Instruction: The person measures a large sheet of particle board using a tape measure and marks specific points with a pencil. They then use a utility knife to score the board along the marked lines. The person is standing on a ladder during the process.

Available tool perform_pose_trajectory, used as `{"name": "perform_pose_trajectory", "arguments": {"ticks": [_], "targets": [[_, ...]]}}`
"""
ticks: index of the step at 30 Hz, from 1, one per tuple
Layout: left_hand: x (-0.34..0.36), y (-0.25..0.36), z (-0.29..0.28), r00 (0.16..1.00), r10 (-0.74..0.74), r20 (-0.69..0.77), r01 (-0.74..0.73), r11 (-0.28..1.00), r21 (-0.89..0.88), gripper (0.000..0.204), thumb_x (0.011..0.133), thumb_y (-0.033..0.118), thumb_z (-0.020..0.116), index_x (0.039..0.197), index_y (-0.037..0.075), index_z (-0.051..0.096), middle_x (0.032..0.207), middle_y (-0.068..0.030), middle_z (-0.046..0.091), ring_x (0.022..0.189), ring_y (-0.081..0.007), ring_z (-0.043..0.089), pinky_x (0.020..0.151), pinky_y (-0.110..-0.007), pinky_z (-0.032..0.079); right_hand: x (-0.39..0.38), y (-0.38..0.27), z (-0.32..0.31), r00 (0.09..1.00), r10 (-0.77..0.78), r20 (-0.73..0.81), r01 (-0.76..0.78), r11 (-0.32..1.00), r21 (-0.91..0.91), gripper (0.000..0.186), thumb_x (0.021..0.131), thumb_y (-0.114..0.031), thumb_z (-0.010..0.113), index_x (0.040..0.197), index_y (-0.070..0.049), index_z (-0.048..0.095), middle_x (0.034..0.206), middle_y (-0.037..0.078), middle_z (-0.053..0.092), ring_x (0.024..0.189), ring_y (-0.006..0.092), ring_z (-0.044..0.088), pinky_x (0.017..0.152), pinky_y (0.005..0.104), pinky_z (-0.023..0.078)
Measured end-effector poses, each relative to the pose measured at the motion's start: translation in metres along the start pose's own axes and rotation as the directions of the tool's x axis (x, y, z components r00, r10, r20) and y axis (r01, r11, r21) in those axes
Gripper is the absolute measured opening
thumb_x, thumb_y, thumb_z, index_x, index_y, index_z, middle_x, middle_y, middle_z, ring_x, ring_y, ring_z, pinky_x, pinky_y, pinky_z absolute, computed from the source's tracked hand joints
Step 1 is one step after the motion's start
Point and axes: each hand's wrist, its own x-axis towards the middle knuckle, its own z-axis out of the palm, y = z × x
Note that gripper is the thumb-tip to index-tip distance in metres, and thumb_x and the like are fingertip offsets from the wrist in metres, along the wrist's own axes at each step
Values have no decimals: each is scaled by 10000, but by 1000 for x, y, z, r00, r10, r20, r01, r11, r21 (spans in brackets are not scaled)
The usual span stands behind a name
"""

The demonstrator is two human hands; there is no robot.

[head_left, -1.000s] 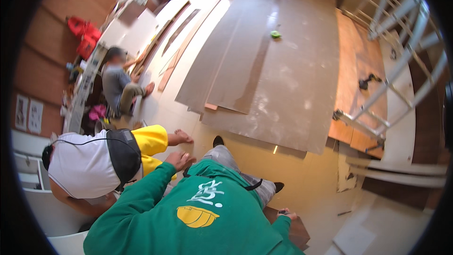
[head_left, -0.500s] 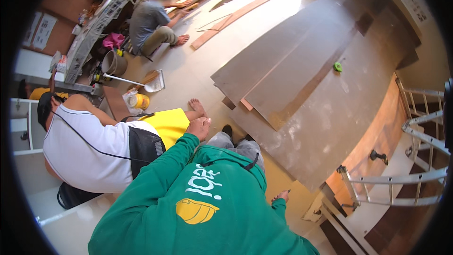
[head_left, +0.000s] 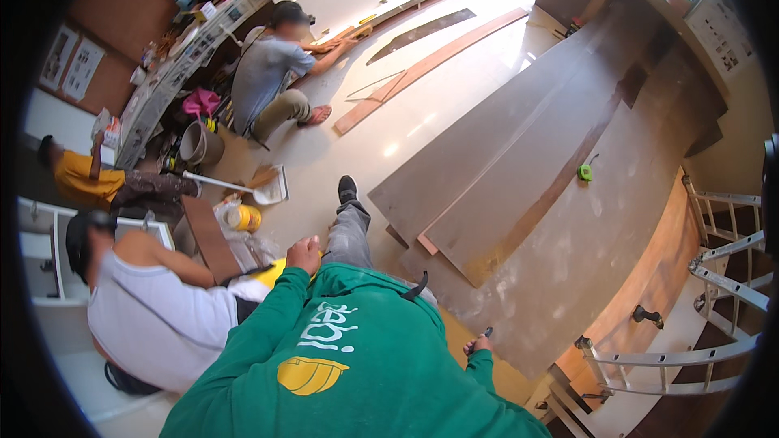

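The person's right hand (head_left: 479, 342) closes round a small dark object (head_left: 488, 332) at the near edge of a stack of flat brown sheets (head_left: 560, 227), while the left hand (head_left: 303, 255), left of the stack, is loosely curled, and whether it grips anything cannot be told. The stack's smooth, dust-smudged boards overlap in stepped edges and carry a rounded green tape measure (head_left: 585, 171). Orange plywood (head_left: 649, 276) and a rung-barred metal ladder (head_left: 690, 356) lie to its right; to its left, glossy pale floor (head_left: 389, 150) separates it from a narrow reddish plank (head_left: 430, 69).
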Motion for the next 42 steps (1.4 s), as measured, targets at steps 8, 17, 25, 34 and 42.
{"name": "perform_pose_trajectory", "arguments": {"ticks": [8, 17, 25, 34, 42], "targets": [[237, -13, -6, 998, 49, 26, -47, 997, -63, 510, 1011, 444, 426, 925, 50, 739, 948, -189, 728, 971, -401, 675, 907, -490, 506, -45, -21, 185, 957, -288, 21, 288, 957, -24, 223, 944, -20, 480, 1158, -55, 430, 737, 108, 549, 557, 215, 580, 453, 361, 546], [495, 1, -168, 940, 341, -18, -330, 894, -304, 422, 1023, 383, 483, 956, 25, 695, 953, -221, 699, 916, -407, 668, 818, -445, 509, -191, -50, 440, 907, -411, 93, 417, 845, -336, 191, 970, -55, 494, 1157, -72, 465, 753, 58, 556, 549, 162, 582, 455, 339, 515], [486, -84, -241, 998, 60, 12, -59, 997, -39, 440, 1032, 343, 452, 948, -11, 699, 913, -218, 709, 882, -392, 675, 814, -453, 516, -172, -93, 591, 894, -438, 95, 438, 805, -401, 314, 935, -159, 573, 1217, -33, 516, 845, 118, 631, 623, 230, 651, 562, 400, 547], [578, 70, -211, 875, 444, 194, -424, 895, -140, 376, 1006, 306, 486, 931, 18, 716, 925, -226, 689, 906, -409, 655, 831, -471, 509, -187, -66, 581, 967, -249, -58, 219, 924, -313, 219, 1026, -222, 448, 1006, -13, 509, 746, 114, 590, 562, 215, 608, 435, 383, 491], [704, 303, -147, 675, 723, 148, -722, 688, -72, 398, 997, 306, 479, 883, 4, 710, 897, -239, 678, 859, -416, 604, 816, -506, 481, -191, -80, 554, 936, 228, -268, -240, 971, -12, 245, 1001, -140, 413, 1096, 39, 552, 780, 155, 608, 550, 266, 592, 463, 411, 509]]}}
